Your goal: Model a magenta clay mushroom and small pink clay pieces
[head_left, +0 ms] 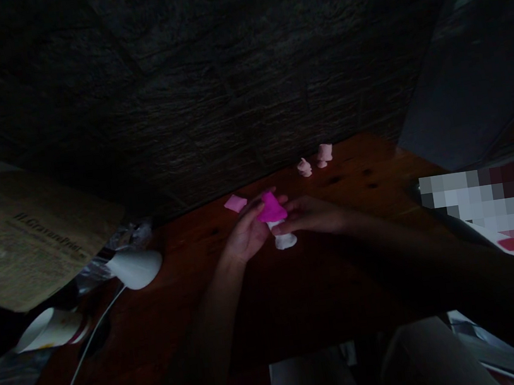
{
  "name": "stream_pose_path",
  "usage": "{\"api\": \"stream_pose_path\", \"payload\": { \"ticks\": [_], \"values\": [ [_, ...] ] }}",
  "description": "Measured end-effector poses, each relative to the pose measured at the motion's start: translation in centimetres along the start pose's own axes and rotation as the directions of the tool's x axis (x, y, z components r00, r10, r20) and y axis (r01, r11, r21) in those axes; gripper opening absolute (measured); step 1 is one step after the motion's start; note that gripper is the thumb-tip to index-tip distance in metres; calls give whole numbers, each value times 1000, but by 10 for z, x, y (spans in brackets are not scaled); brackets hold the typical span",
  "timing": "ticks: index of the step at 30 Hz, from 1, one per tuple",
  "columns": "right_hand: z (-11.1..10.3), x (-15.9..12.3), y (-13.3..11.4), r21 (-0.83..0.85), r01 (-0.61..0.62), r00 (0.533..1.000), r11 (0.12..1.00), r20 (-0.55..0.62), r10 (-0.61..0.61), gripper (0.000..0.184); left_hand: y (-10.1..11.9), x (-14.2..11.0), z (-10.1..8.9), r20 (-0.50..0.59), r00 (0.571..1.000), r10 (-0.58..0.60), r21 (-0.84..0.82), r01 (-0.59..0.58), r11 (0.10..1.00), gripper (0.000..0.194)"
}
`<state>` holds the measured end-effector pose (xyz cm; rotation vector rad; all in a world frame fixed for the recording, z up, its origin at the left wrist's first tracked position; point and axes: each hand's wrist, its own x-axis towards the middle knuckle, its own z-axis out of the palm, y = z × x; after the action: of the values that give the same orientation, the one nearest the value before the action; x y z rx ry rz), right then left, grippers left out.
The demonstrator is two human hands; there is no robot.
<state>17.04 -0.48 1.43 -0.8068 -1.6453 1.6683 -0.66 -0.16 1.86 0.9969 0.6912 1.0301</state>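
Above the middle of the table, both my hands are on a small figure that looks like modelling clay. Its top is a bright magenta cone-like piece (pixel 272 207), and a white flared base (pixel 285 240) shows below. My left hand (pixel 249 233) is closed on the magenta part from the left, thumb in front and some fingers hidden behind. From the right, my right hand (pixel 310 214) pinches the figure where magenta and white meet. A flat pink square piece (pixel 235 203) lies just beyond my left hand.
Two small pale pink shaped pieces, one rounded (pixel 304 168) and one blocky (pixel 325 153), stand near the dark wall (pixel 222 82). At left are a white cone-shaped object (pixel 136 268) with a cord, a tipped paper cup (pixel 51 328) and a printed brown paper bag (pixel 28 231). The light is dim.
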Motion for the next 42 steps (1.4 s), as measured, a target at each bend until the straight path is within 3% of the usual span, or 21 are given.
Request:
{"api": "stream_pose_path", "payload": {
  "ticks": [3, 6, 11, 17, 22, 27, 33, 38, 42],
  "values": [
    [-3, 3, 3, -48, 16, 996, 999, -88, -20, 36, -5, 6, -4, -95, 992, 85, 45, -81, 996, 26],
    [-7, 6, 5, -190, 15, 980, 982, -193, -52, 45, -14, 12, -12, -216, 932, 291, 197, -250, 948, 19],
    [-9, 6, 7, -323, -10, 971, 946, -228, -68, 45, -20, 12, -10, -206, 876, 436, 349, -351, 869, 21],
    [-8, 5, 8, -388, -8, 962, 922, -254, -98, 49, -17, 8, -3, -197, 868, 457, 385, -360, 850, 22],
    [-7, 4, 5, -473, 4, 955, 881, -259, -143, 47, -20, 9, -4, -203, 895, 398, 328, -322, 888, 27],
    [-7, 5, 7, -575, 13, 951, 818, -247, -189, 42, -13, 3, 7, -157, 876, 456, 319, -392, 863, 43],
    [-7, 3, 7, -654, -18, 959, 756, -225, -172, 39, -8, -1, 8, -152, 832, 533, 509, -396, 764, 13],
    [-6, 2, 4, -689, -30, 959, 724, -224, -172, 35, -9, 0, 2, -94, 827, 554, 575, -409, 708, 17],
    [-6, 3, 5, -725, -26, 953, 688, -225, -201, 34, -11, 2, 1, -95, 856, 508, 505, -398, 765, 25]
  ]
}}
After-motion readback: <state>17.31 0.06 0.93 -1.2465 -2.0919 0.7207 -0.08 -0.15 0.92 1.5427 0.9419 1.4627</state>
